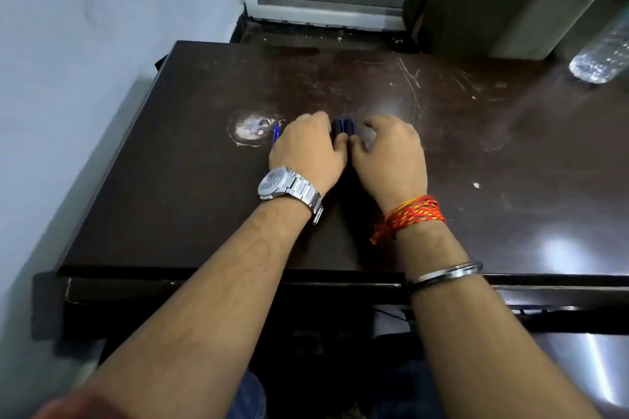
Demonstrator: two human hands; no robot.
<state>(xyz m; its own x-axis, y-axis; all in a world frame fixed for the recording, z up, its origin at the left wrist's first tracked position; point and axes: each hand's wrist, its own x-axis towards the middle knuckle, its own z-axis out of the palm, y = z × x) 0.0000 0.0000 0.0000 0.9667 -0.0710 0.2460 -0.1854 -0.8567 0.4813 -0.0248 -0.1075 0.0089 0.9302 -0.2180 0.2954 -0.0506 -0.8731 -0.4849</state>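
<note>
A small dark blue and black object [343, 126] sits on the dark brown table [190, 201], near its middle. My left hand [306, 151], with a silver watch on its wrist, curls against the object's left side, thumb touching it. From the right, my right hand [391, 155], wearing red-orange thread and a steel bangle on the wrist, closes in with curled fingers and its thumb at the object's near end. Most of the object is hidden between the hands. A thin blue pen [275, 133] lies just left of my left hand, partly covered by it.
A white worn patch [250, 128] marks the table left of the pen. A clear plastic bottle [602, 54] stands at the far right edge. A pale wall runs along the left, and a window frame [326, 10] sits behind the table.
</note>
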